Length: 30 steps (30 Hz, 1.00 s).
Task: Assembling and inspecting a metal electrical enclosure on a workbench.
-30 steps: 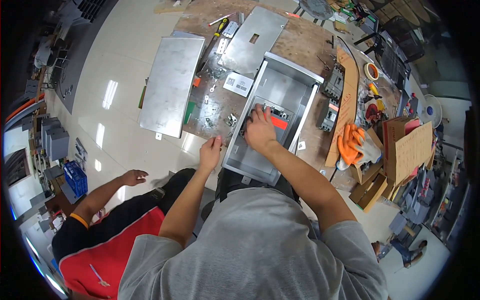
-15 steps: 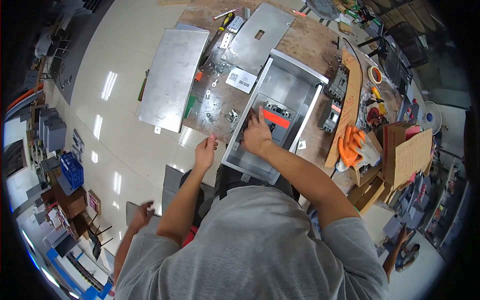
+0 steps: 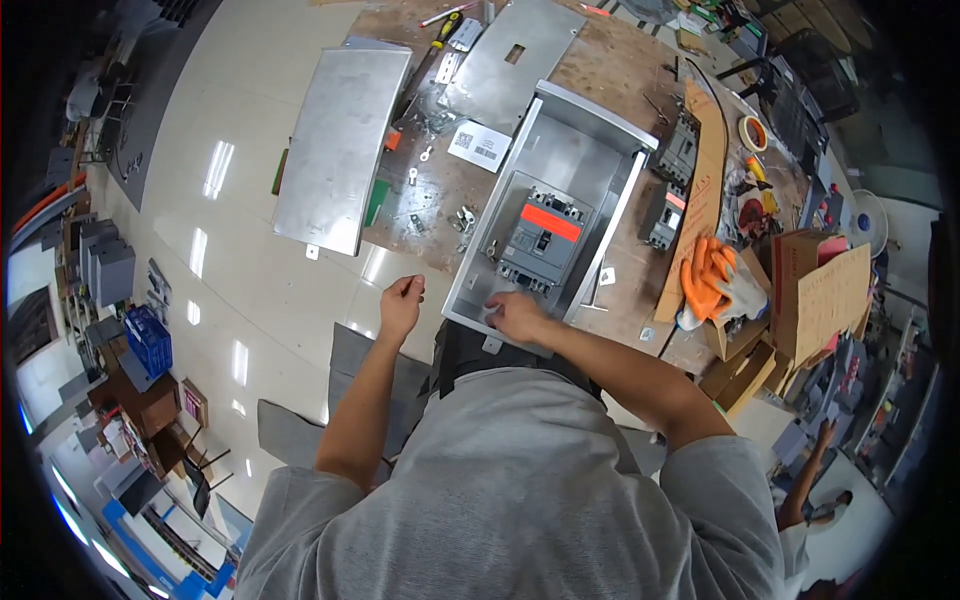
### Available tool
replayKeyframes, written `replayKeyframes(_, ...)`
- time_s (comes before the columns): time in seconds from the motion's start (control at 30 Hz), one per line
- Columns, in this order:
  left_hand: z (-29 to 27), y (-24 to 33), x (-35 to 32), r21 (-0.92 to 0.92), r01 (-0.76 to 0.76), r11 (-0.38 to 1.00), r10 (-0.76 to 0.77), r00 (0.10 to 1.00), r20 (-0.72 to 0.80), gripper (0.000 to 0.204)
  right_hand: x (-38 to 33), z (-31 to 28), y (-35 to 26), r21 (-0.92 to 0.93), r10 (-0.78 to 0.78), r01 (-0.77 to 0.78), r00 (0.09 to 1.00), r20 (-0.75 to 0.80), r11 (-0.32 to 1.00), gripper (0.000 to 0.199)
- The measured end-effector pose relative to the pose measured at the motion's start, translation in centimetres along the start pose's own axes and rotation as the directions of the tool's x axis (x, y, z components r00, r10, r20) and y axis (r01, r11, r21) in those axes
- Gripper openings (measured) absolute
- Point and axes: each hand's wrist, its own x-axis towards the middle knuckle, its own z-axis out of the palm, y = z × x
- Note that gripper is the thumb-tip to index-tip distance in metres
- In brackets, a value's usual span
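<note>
An open grey metal box [image 3: 600, 122] lies on the workbench in front of me. Inside it sits a grey circuit breaker [image 3: 537, 252] with an orange-red label and a black switch. My right hand [image 3: 517, 316] is over the box's near end, just below the breaker, its fingers curled closed; anything between the fingertips is hidden. Outside the box's near left corner, my left hand [image 3: 401, 306] hovers above the floor with thumb and fingers pinched together. Whatever it may hold is too small to make out. A small metal fitting [image 3: 492, 248] shows beside the breaker's left edge.
Flat metal panels [image 3: 345, 150] lie left and behind, with small terminal lugs [image 3: 465, 218] and a printed card [image 3: 479, 146] between. On the right are more breakers [image 3: 663, 215], a cardboard strip [image 3: 697, 215], orange-palmed gloves [image 3: 712, 285] and a cardboard carton [image 3: 815, 290].
My right hand has drawn back from the breaker's left side to the box's near end, uncovering the breaker. My left hand stays nearly in place. Another person's arm at lower left has gone from view.
</note>
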Motion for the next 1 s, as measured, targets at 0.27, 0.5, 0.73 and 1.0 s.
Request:
replayKeyframes(0.27,-0.4,0.5,-1.0,-0.053,0.081,0.995,-0.082,0.997,-0.015,0.031,3.0,2.9,0.0,-0.037,-0.071,0.063,0.941,-0.330,0.997,0.057)
replayKeyframes(0.5,-1.3,-0.1,-1.6,-0.050,0.085,0.995,-0.086,0.996,-0.022,0.031,5.2,3.2,0.5,-0.051,-0.079,0.065,0.933,-0.352,0.997,0.037)
replayKeyframes(0.73,-1.5,-0.8,-1.8,-0.051,0.111,0.993,-0.111,0.994,-0.008,0.031,5.3,2.7,-0.7,-0.038,0.071,-0.085,0.958,-0.277,0.996,0.022)
replayKeyframes(1.0,-1.6,-1.0,-2.1,-0.051,0.123,0.991,-0.123,0.992,-0.002,0.032,6.7,3.4,0.0,-0.086,0.044,-0.072,0.953,-0.299,0.994,0.023)
